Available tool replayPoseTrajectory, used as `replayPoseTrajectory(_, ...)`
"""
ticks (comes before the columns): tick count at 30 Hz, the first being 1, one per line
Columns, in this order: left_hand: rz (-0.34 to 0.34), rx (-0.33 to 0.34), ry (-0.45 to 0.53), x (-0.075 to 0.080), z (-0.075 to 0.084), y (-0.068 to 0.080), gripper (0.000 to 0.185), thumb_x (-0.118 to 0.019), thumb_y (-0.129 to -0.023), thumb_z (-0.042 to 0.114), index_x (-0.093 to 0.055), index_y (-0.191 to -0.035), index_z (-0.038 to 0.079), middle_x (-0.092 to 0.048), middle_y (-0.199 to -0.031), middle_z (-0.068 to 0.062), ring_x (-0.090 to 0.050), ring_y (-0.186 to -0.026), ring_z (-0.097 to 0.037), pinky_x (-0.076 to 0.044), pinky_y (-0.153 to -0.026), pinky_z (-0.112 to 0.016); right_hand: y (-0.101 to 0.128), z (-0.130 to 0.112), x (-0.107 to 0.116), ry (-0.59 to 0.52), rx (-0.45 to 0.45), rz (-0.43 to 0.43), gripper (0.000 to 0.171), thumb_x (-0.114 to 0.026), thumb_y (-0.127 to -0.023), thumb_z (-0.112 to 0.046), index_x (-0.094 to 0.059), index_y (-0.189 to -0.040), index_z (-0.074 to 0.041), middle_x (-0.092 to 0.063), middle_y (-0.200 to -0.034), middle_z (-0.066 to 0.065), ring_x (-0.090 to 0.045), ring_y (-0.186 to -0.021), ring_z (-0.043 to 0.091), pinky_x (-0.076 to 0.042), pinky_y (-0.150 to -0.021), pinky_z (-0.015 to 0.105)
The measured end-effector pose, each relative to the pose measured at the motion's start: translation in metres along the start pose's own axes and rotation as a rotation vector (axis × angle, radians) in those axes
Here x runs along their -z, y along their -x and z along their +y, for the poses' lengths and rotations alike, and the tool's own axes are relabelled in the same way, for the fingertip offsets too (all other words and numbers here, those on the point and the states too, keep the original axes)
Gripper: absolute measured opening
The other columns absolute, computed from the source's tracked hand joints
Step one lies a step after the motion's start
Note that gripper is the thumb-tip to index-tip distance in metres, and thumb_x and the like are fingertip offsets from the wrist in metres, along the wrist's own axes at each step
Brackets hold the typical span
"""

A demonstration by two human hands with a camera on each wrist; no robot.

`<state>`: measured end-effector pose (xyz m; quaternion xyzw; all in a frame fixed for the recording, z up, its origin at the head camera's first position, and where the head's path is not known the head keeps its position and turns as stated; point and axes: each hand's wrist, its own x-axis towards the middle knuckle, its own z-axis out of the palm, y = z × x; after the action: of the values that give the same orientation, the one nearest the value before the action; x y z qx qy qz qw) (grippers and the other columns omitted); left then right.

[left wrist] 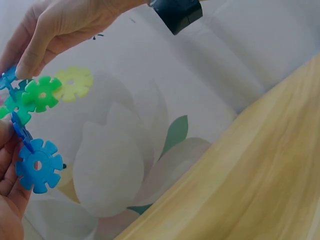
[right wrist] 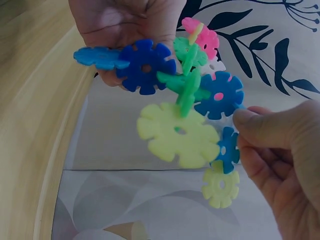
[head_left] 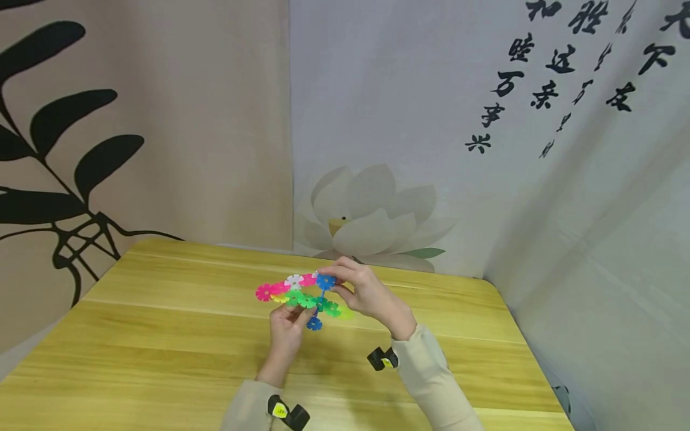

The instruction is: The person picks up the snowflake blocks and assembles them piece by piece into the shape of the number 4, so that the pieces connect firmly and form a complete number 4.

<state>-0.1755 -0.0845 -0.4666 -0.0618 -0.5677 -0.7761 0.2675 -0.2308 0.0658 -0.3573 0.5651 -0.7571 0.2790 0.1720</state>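
Both hands hold one joined build of notched, flower-shaped plastic discs above the table. My left hand grips it from below near the green discs. With thumb and fingers, my right hand pinches a blue disc at its upper right. Pink discs and a white disc form the far row. A blue disc juts down beside the left fingers. At the build's end is a pale yellow disc, and a smaller-looking pale yellow disc hangs near the right fingertips.
A wood-grain table lies under the hands. Behind it hangs a curtain printed with a lotus and black characters. Each sleeve carries a wrist camera, such as the black right one.
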Motion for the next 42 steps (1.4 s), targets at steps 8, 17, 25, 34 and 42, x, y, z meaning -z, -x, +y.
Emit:
replayPoseTrajectory(8, -0.024, 0.029, -0.027, 0.0007, 0.0008, -0.0035, 0.006, -0.059, -0.077, -0.020, -0.062, -0.079, -0.015, -0.064, -0.069, 0.013, -0.059, -0.061, -0.001, -0.051, -0.056, -0.014, 0.0028, 0.0025, 0.0009, 0.005, 0.018, 0.048, 0.035, -0.071, -0.077, 0.008, -0.063, -0.111, 0.004, -0.060, -0.097, 0.011, -0.058, -0.074, 0.015, -0.051, -0.069, 0.011)
replayPoseTrajectory(17, -0.032, 0.023, -0.018, 0.0005, 0.0018, -0.0058, 0.010, -0.061, -0.076, -0.018, -0.056, -0.083, -0.023, -0.065, -0.071, 0.013, -0.059, -0.062, -0.001, -0.051, -0.057, -0.014, 0.0022, 0.0025, -0.0006, 0.006, -0.026, 0.100, 0.037, -0.072, -0.075, 0.009, -0.063, -0.111, 0.006, -0.060, -0.093, 0.012, -0.056, -0.071, 0.016, -0.053, -0.063, 0.018)
replayPoseTrajectory(25, -0.047, 0.036, -0.007, 0.0024, 0.0021, -0.0059, 0.010, -0.061, -0.077, -0.017, -0.056, -0.084, -0.022, -0.065, -0.070, 0.012, -0.058, -0.060, -0.002, -0.050, -0.055, -0.014, 0.0018, 0.0027, -0.0003, -0.009, -0.044, 0.058, 0.038, -0.071, -0.076, 0.010, -0.062, -0.112, 0.004, -0.059, -0.096, 0.011, -0.058, -0.074, 0.016, -0.052, -0.069, 0.013)
replayPoseTrajectory(34, -0.016, 0.029, 0.039, 0.0017, 0.0042, -0.0048, 0.006, -0.059, -0.076, -0.019, -0.059, -0.082, -0.018, -0.066, -0.073, 0.010, -0.060, -0.065, -0.003, -0.051, -0.058, -0.014, 0.0028, 0.0040, -0.0027, 0.021, 0.016, 0.047, 0.037, -0.069, -0.079, 0.007, -0.059, -0.115, 0.004, -0.059, -0.097, 0.010, -0.056, -0.075, 0.014, -0.050, -0.068, 0.011)
replayPoseTrajectory(42, -0.009, 0.010, 0.090, -0.0036, 0.0043, -0.0038, 0.020, -0.058, -0.077, -0.019, -0.068, -0.079, -0.002, -0.067, -0.073, 0.008, -0.061, -0.066, -0.003, -0.052, -0.059, -0.015, 0.0015, 0.0027, -0.0029, 0.031, 0.052, 0.059, 0.036, -0.068, -0.079, 0.008, -0.059, -0.114, 0.005, -0.059, -0.094, 0.010, -0.052, -0.071, 0.013, -0.047, -0.064, 0.010)
